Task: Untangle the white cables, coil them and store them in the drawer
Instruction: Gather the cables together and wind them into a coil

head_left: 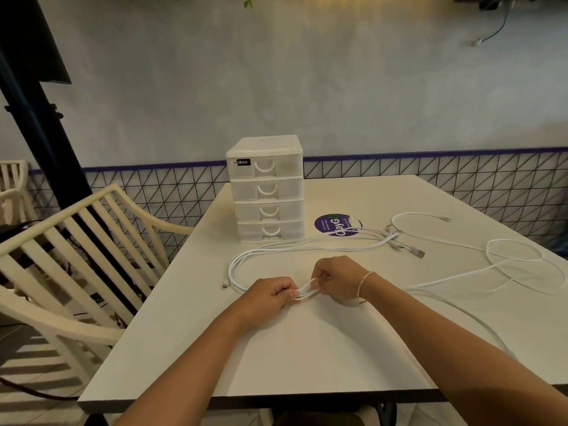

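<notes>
At lower centre of the frame the left hand (270, 295) and right hand (336, 279) each pinch, fingers curled, the thin white cables (307, 292), probably to separate strands; loose loops trail right across the white table (307, 358); the white four-drawer plastic box (267, 189) waits closed behind.

Café corner: branded table sticker (337, 224), slatted chair (76, 259)

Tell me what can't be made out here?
- Head view: how many cables each of the hands, left and right, grips; fingers cover them.
- Drawers' contents: frosted fronts hide them.
- Far plugs: too small to identify.
- Sticker small print: blurred.
</notes>
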